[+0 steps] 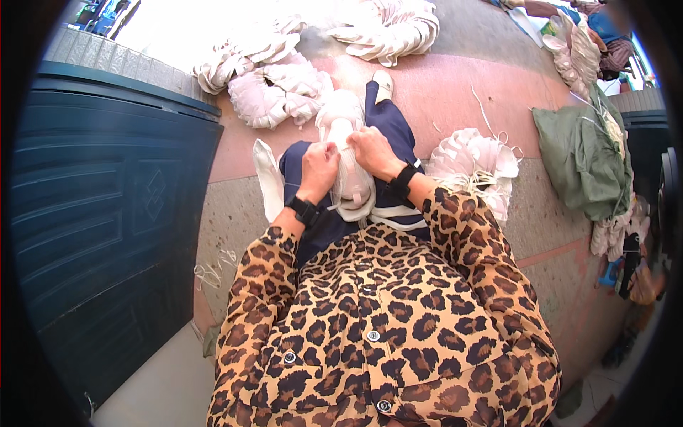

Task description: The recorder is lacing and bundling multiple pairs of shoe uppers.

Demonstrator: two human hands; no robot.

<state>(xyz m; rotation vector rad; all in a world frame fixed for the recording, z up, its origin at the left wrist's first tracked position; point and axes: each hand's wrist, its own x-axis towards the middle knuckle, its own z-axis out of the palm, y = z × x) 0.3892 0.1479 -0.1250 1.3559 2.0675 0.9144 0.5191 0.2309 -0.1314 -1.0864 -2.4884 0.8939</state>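
A stack of pale pinkish-white fabric pieces (353,183) lies across my lap between my knees, stretching away from me. My left hand (320,168) is closed at its left edge, fingers curled inward. From the right, my right hand (373,151) comes in with its fingers pinched together on the same pale fabric. What exactly sits in the fingertips of either hand is too small to make out. White strips (395,215) trail over my dark trousers beside the stack.
Tied bundles of pale fabric lie ahead on the floor, one bundle (281,92) left and another (388,32) farther off. A bundle with loose ties (473,164) is right of my knee. A dark blue panelled door (121,192) stands left; a green sack (580,156) sits right.
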